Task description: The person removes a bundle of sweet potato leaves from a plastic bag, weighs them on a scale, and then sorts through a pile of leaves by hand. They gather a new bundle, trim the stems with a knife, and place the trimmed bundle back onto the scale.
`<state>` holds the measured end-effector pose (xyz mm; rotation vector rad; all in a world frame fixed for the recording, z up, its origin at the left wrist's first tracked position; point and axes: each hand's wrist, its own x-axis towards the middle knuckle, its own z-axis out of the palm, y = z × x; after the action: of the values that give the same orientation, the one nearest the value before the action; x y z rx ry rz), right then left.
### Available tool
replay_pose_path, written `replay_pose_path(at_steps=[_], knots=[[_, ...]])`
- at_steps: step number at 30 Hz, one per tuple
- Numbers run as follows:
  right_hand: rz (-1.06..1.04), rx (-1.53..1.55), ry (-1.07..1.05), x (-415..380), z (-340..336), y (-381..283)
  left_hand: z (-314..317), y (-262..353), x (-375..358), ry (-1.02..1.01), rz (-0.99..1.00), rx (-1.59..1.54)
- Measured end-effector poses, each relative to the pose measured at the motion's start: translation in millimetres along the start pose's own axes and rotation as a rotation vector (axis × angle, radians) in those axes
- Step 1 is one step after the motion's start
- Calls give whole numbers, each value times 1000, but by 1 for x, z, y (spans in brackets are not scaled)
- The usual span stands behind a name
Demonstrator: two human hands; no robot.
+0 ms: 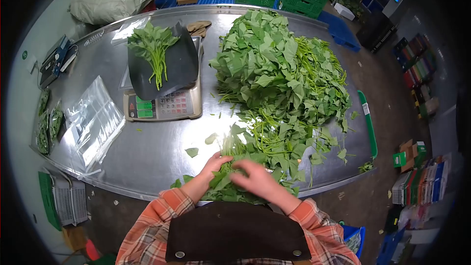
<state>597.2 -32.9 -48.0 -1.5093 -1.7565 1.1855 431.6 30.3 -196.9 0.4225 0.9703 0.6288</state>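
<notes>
At the table's front edge my left hand (212, 166) is closed round the stems of a small bunch of leafy greens (232, 142). Just right of it my right hand (252, 179) is over the same greens, its fingers bent; what they hold, if anything, is hidden. A large heap of greens (265, 64) rises beyond my hands to the right, with loose stems reaching down to them. On the scale (189, 103), at the back left, a black tray (140, 78) bears another bunch (154, 49).
Clear plastic bags (95, 122) lie on the steel table (162, 167) at left, near packed greens (43, 122). A brown glove (198, 28) is behind the scale. A green crate (368, 122) edge stands at the right, and a white sack (115, 0) at the back left.
</notes>
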Motion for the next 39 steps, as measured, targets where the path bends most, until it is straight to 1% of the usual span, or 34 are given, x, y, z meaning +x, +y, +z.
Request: replay_pose_path(at_steps=[1, 3, 6, 9, 10, 11, 13, 15, 16, 17, 19, 20, 22, 23, 25, 27, 28, 29, 30, 31, 32, 33, 34, 35, 36, 37, 38, 39], knots=[[8, -119, 231, 6, -10, 5, 5, 6, -6, -55, 2, -44], [-85, -518, 362, 26, -22, 39, 16, 15, -19, -167, 6, -133], [286, -447, -112, 33, -6, 44, 16, 15, -20, -103, -72, -127], [27, -248, 22, 17, 14, 31, 20, 24, -33, -124, -119, -126], [0, -180, 37, 11, 20, 22, 24, 27, -41, -165, -52, -149], [-50, -194, 103, 3, 25, 8, 29, 30, -51, -205, 14, -170], [-182, -136, 94, -10, 20, -10, 32, 38, -65, -250, 115, -173], [-152, 46, -46, -15, -5, -16, 29, 49, -75, -262, 187, -142], [-137, 134, -120, -16, -22, -19, 25, 53, -77, -277, 191, -150], [119, 150, -39, -17, -38, -24, 23, 60, -81, -310, 192, -169], [-197, -215, 329, -2, -56, -1, 23, 72, -92, -379, 191, -206], [-214, -228, 226, 2, -53, 7, 19, 73, -91, -356, 186, -204], [-248, -253, 22, 10, -44, 28, 20, 83, -97, -385, 176, -198], [-226, -306, -156, 12, -27, 70, 21, 90, -100, -399, 173, -195], [-160, -543, -430, 8, -27, 80, 16, 104, -105, -294, 268, -115], [58, -565, -139, 8, -42, 91, 8, 119, -112, -202, 377, -12], [46, -589, 47, 8, -63, 89, 4, 127, -116, -165, 435, 56], [120, -803, 27, 10, -85, 80, 3, 134, -121, -127, 490, 126], [174, -1045, 286, 7, -93, 56, 5, 136, -125, -103, 505, 164], [32, -951, 476, 8, -97, 42, 8, 135, -125, -73, 546, 243], [-77, -659, 492, 14, -96, 22, 16, 132, -123, -48, 586, 323], [-110, -348, 402, 18, -87, 5, 25, 128, -119, -28, 627, 402], [-82, -45, 268, 20, -72, -19, 36, 121, -117, -85, 664, 369], [-134, 161, 139, 25, -53, -25, 50, 115, -113, -94, 690, 362], [-30, 234, -61, 30, -38, -29, 64, 110, -110, -106, 716, 358], [48, 583, -265, 35, -25, -40, 75, 107, -108, -120, 743, 357], [-169, 528, -45, 36, 3, -33, 82, 106, -106, -177, 772, 348], [-320, 338, 175, 38, 12, -31, 81, 106, -102, -217, 744, 313]])
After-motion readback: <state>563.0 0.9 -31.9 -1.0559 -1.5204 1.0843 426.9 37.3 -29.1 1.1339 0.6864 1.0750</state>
